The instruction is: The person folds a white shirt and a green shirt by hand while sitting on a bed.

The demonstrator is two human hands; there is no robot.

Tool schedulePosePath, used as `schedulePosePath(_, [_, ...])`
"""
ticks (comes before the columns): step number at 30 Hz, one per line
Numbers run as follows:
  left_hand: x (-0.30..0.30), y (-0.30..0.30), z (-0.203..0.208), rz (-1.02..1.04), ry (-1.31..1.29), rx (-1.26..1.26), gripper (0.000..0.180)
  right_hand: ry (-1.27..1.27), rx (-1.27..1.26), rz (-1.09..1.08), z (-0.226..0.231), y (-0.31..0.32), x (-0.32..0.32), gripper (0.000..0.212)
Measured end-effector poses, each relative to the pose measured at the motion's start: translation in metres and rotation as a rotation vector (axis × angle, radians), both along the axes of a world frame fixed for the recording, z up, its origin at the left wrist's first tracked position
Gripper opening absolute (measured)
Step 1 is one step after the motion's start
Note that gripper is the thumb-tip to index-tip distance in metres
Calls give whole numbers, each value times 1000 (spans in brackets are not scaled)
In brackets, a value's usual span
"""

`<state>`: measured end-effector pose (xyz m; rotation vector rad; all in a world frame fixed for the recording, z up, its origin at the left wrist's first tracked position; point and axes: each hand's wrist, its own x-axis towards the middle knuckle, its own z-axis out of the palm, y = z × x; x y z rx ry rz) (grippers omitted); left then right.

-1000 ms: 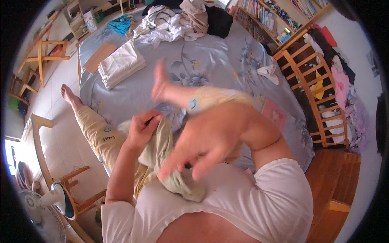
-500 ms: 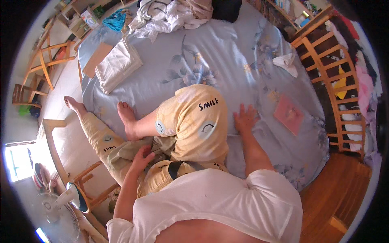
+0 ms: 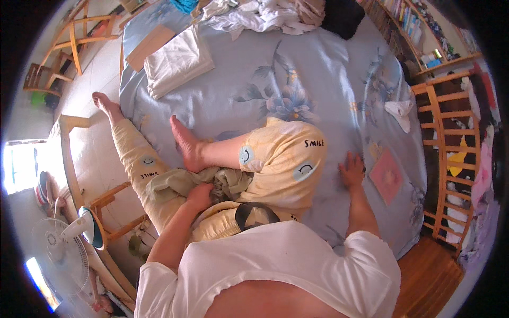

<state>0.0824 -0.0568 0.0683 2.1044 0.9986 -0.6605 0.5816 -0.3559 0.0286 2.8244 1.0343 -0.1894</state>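
I sit on a bed (image 3: 228,63) with a blue-grey floral sheet, my right leg bent across it and my left leg stretched over its edge. A crumpled olive-green cloth (image 3: 168,183) lies in my lap, over my yellow trousers (image 3: 286,169). Closed on its near edge is my left hand (image 3: 200,197), its fingertips partly hidden in the folds. My right hand (image 3: 352,170) rests flat on the sheet beside my knee, fingers spread and holding nothing. Just right of that hand lies a thin pink book or folder (image 3: 386,177).
Folded white fabric (image 3: 177,61) lies by a cardboard piece (image 3: 151,47) at the far left. Heaped clothes (image 3: 260,17) and a black item (image 3: 342,18) are at the far edge. A small white cloth (image 3: 400,114) lies near the wooden railing (image 3: 436,114). A fan (image 3: 59,254) stands at lower left.
My left hand has moved from loosely resting to closing on the olive-green cloth, which is more spread out and bunched. The whole view has shifted; my right hand stays on the sheet.
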Motion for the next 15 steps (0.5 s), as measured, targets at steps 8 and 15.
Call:
schedulePosePath(8, [6,23,25,83,-45,-281,39,-182,210,189,28,142,45,47])
schedulePosePath(15, [7,28,25,112,-12,-324,39,-196,78,-173,-35,93,81,55])
